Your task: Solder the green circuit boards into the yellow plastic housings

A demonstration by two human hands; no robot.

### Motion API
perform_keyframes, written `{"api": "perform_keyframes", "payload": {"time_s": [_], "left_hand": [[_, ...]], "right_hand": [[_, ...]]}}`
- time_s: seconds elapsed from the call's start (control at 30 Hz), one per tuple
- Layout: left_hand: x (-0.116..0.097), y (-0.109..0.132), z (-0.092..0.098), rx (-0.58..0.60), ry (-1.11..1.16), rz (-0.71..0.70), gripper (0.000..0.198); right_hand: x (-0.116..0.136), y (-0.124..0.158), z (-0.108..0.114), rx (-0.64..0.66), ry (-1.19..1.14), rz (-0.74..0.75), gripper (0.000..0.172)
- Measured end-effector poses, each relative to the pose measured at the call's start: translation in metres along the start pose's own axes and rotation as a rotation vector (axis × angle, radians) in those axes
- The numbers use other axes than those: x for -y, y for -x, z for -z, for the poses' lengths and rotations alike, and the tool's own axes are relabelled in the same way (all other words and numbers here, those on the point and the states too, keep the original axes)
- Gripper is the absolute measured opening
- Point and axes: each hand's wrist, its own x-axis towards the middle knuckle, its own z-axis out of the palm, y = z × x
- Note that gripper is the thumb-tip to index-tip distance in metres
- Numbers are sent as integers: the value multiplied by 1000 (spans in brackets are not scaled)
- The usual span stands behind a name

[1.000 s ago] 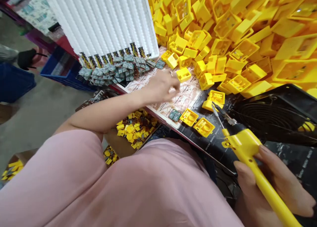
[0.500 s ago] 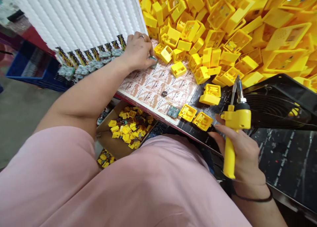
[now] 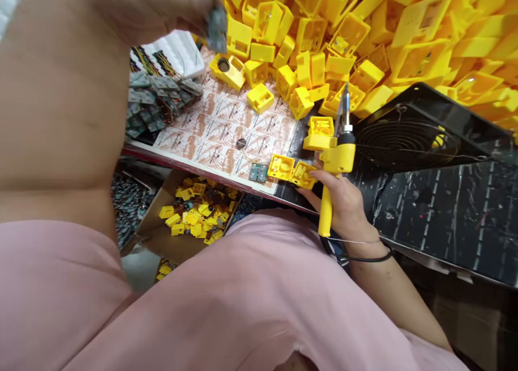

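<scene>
Yellow soldering gun (image 3: 339, 157) in R hand (image 3: 346, 201), grip wrapped on handle (image 3: 326, 211), tip up, nr black fan (image 3: 399, 141). L hand (image 3: 162, 9) top L of view, grip pinching blurry grey board (image 3: 217, 29) by yellow case pile (image 3: 366, 74). 2nd board (image 3: 258, 172) lies on counter (image 3: 437, 214), just beside open yellow case (image 3: 281, 167).

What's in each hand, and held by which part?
Left hand: grey circuit board, pinched near its upper end, blurred. Right hand: yellow soldering gun, held by the handle below its body; also at a yellow case, grip there unclear.
</scene>
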Motion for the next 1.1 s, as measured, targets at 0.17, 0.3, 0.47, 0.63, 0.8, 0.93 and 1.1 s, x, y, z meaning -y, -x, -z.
{"api": "perform_keyframes", "payload": {"time_s": [0.17, 0.3, 0.47, 0.63, 0.8, 0.93, 1.1], "left_hand": [[-111, -40, -47, 397, -477, 76, 19], [-168, -26, -112, 684, -759, -334, 30], [-138, 14, -122, 137, -343, -335, 33], [-110, 48, -125, -311, -64, -56, 28], [-138, 60, -183, -385, -328, 13, 46], [-146, 55, -205, -353, -292, 100, 35], [-136, 52, -201, -279, 32, 147, 29]], "right_hand": [[2, 4, 4, -14, -13, -25, 43], [-3, 14, 10, -7, -44, -24, 52], [-9, 22, 14, 8, -128, -12, 66], [-16, 23, 13, 10, -174, -24, 69], [-17, 20, 11, 14, -157, -32, 60], [-14, 18, 11, 2, -128, -19, 52], [-8, 17, 8, -15, -131, -53, 46]]}}
